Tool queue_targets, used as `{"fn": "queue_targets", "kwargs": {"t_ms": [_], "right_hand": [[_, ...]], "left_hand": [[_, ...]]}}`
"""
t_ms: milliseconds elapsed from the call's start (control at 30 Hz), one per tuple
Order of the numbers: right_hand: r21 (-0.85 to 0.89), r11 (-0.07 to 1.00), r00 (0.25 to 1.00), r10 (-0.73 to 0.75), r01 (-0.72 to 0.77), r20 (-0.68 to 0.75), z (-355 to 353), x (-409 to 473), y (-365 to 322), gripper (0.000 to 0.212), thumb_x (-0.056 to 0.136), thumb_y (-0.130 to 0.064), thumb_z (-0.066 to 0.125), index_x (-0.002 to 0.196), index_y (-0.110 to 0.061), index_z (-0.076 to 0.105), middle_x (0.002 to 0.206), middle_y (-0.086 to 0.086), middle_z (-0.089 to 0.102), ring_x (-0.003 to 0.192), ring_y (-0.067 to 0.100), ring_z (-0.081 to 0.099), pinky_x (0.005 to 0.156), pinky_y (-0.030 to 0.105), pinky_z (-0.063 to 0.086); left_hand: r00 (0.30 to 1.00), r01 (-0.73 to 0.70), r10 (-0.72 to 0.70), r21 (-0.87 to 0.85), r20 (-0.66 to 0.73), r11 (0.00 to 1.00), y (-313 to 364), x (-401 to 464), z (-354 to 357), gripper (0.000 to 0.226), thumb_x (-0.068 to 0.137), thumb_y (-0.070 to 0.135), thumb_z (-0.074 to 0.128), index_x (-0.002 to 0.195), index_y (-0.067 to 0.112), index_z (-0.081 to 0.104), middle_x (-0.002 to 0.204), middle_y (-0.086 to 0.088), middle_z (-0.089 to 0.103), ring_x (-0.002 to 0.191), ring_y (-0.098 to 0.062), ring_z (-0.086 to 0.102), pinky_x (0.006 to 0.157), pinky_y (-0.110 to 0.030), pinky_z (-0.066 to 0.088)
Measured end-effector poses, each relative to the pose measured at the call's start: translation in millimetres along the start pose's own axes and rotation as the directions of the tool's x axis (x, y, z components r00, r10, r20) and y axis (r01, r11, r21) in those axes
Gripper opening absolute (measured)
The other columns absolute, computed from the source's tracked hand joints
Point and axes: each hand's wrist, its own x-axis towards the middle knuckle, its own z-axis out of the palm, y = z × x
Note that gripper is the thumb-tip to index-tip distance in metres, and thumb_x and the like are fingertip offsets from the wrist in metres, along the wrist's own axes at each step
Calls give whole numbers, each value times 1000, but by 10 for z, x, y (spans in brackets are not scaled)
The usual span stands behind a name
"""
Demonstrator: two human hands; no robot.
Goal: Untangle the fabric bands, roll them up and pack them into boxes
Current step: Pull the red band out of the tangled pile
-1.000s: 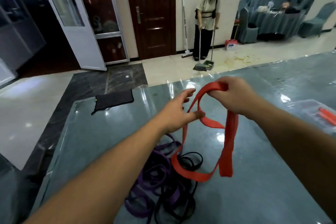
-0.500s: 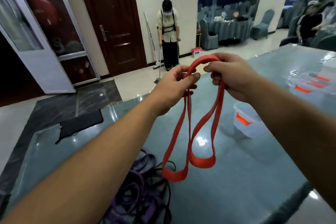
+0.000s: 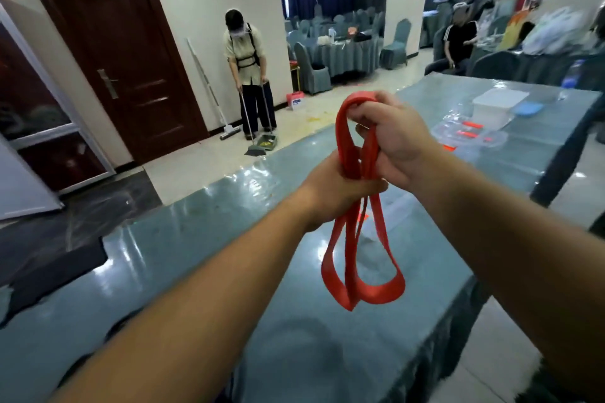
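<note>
While both fists, the left hand low and the right hand high, clutch the red band above the table, its dangling loops could twist and re-tangle.

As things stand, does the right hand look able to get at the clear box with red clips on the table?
Probably not right away: the right hand is closed on the top of the red band, shared with the left hand. The table between it and the clear box looks bare.
</note>
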Motion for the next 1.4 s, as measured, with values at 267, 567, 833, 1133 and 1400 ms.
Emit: {"fn": "queue_targets", "kwargs": {"t_ms": [267, 567, 833, 1133, 1400], "right_hand": [[-57, 985, 970, 170, -163, 172, -1761, -186, 328, 60, 77, -26, 70, 135, -30, 57, 129, -4, 66, 124, 14, 56, 118, 41, 27], [-171, 880, 885, 460, -443, 73, -2657, -1001, 962, 20, 96, -6, 66, 113, -12, 76, 115, 8, 77, 108, 21, 71, 108, 41, 49], [-105, 909, 909, 385, -403, -160, -3119, -1076, 970, 18, 94, -8, 67, 111, -6, 73, 96, 14, 78, 81, 23, 74, 70, 31, 60], [-190, 861, 822, 351, -471, -448, -3516, -797, 791, 19, 97, -16, 68, 113, -6, 73, 94, 8, 77, 78, 15, 69, 70, 25, 56], [-214, 816, 709, 299, -537, -639, -4120, -701, 703, 15, 97, -13, 68, 106, -4, 75, 104, 19, 78, 94, 29, 72, 100, 52, 54]], "left_hand": [[984, 174, -164, -527, 67, 832, 189, 394, 1002, 25, 102, -1, 44, 118, 6, 61, 86, -10, 66, 86, -32, 68, 92, -54, 57], [912, 409, -208, -760, 353, 505, 405, 891, 1786, 24, 97, 7, 36, 90, 3, 59, 86, -12, 65, 79, -25, 65, 86, -46, 52], [763, 640, -401, -505, 508, 578, 8, 1457, 2271, 30, 101, 25, 44, 91, 8, 66, 76, -10, 74, 75, -23, 75, 86, -43, 59], [710, 467, -412, 56, 571, 883, -356, 1842, 2741, 25, 100, 40, 63, 100, 15, 65, 90, -2, 73, 84, -19, 70, 81, -34, 59], [767, -152, 173, -88, 618, 985, -120, 2133, 3439, 61, 88, 43, 79, 143, 29, 56, 144, 6, 58, 132, -8, 52, 110, -31, 44]]}}
